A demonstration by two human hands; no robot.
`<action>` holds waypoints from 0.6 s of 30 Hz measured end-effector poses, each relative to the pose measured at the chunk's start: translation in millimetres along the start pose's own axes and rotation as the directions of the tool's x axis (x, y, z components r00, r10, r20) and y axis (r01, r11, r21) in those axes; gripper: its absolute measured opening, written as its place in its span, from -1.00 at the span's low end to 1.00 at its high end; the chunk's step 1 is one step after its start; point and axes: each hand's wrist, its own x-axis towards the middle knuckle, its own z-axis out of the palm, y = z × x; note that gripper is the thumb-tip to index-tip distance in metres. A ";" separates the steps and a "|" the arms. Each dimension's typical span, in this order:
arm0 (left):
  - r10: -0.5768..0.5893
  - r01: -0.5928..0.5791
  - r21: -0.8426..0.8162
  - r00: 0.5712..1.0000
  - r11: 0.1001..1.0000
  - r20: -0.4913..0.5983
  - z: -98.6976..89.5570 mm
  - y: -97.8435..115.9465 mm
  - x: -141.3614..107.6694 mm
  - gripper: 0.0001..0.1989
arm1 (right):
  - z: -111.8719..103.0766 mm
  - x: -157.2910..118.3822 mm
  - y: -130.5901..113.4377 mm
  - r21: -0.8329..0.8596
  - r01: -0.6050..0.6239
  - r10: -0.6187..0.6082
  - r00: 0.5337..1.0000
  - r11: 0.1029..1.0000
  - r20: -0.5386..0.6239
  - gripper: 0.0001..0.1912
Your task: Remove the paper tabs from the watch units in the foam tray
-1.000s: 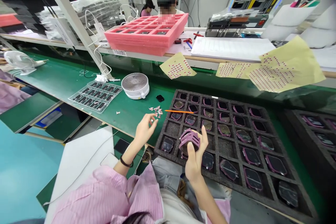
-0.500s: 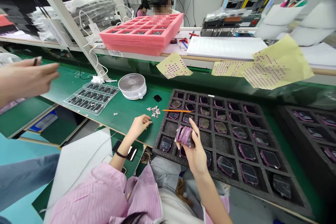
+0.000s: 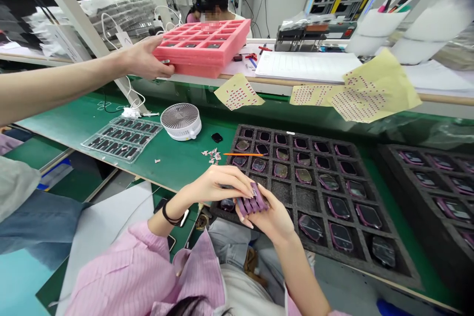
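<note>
A small stack of purple-framed watch cases (image 3: 252, 201) is held over the near left part of a dark foam tray (image 3: 329, 271). My right hand (image 3: 276, 215) is closed around the stack from the right and below. From the left, my left hand (image 3: 225, 183) comes over it, its fingertips closed against the upper side of the cases; the thumb is partly hidden. Many compartments of the tray hold purple-framed watch cases with dark faces, such as the one by its near edge (image 3: 340, 236). My hands hide some of the near left compartments.
A co-worker's hand (image 3: 148, 59) grips the pink foam tray (image 3: 231, 54) on the shelf. On the green bench are a white fan (image 3: 180, 126), a clear tray of parts (image 3: 124, 139), small pale pieces (image 3: 213, 156) and an orange stick (image 3: 242, 154). Another foam tray (image 3: 403, 177) stands right.
My left hand has moved right from the bench beside the pale pieces to the stack in my right hand. The co-worker's hand has moved right onto the pink tray.
</note>
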 end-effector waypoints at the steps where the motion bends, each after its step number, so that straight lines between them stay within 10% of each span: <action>1: 0.006 -0.006 0.004 1.000 1.000 0.006 -0.3 -0.3 -0.3 -0.81 | 0.3 -0.2 -0.1 0.019 -0.006 0.006 1.000 1.000 0.001 -0.65; 10: 0.109 -0.130 0.087 0.970 0.988 0.217 -8.6 -4.5 8.4 -0.84 | -2.3 -2.6 4.4 0.019 -0.111 0.110 0.994 0.994 0.022 -0.67; 18: 0.007 0.013 -0.058 0.944 0.998 0.330 -6.5 -10.3 6.6 -0.78 | -8.4 -5.9 9.0 -0.049 -0.151 0.153 0.988 0.987 0.032 -0.62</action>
